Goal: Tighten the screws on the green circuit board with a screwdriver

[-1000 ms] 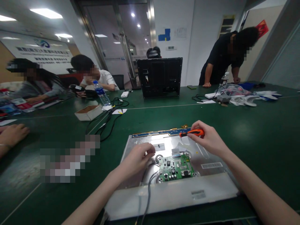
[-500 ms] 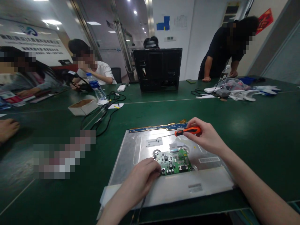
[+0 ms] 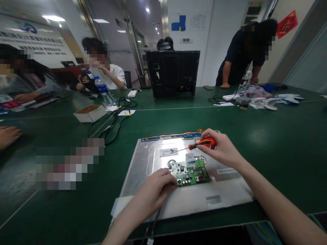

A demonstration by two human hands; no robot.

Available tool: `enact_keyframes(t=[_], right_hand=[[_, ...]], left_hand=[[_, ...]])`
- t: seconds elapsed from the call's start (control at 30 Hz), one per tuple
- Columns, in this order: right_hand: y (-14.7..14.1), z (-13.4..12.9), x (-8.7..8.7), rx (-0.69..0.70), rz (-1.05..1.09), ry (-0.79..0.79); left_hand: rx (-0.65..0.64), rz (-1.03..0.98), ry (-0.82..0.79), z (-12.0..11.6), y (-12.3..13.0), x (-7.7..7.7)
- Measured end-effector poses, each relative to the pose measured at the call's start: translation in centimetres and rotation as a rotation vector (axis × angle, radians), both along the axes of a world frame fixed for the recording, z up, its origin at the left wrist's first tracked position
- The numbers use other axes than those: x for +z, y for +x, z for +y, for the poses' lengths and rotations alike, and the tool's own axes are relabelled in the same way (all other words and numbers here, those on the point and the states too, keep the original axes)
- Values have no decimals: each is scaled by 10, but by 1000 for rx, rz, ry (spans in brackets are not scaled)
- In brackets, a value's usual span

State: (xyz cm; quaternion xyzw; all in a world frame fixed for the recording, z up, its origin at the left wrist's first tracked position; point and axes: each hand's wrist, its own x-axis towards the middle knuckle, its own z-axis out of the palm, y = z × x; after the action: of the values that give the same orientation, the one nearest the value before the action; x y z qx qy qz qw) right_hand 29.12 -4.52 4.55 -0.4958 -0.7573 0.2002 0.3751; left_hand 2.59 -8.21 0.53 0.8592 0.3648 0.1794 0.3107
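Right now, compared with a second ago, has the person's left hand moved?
Yes, down the picture: judged against the green circuit board, the left hand has gone from beside its far left corner to its near left corner.

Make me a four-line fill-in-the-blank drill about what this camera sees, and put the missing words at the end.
1. The right hand holds a tool called a ____.
2. The circuit board beside the left hand is mainly ____ in colour.
3. Of the near and far edges of the metal panel, the blue strip runs along the ____ one.
4. The bottle nearest the open box has a cap coloured ____.

Missing words: screwdriver; green; far; blue.
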Motion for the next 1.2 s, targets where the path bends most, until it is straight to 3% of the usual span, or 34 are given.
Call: enact_keyframes(t=[0.3,0.57,0.87,1.07,1.2], right_hand=[[-6,-8,4,24,11,7],[-5,-12,8,19,26,54],[-1,-11,8,20,29,57],[-1,-9,9,49,73,43],[-9,-9,20,51,70,54]], left_hand=[[61,-22,27,2,-2,-8],[47,-36,5,-4,-1,0],[59,-29,13,-1,-3,-3],[33,37,-18,4,0,5],[5,124,-23,7,3,13]])
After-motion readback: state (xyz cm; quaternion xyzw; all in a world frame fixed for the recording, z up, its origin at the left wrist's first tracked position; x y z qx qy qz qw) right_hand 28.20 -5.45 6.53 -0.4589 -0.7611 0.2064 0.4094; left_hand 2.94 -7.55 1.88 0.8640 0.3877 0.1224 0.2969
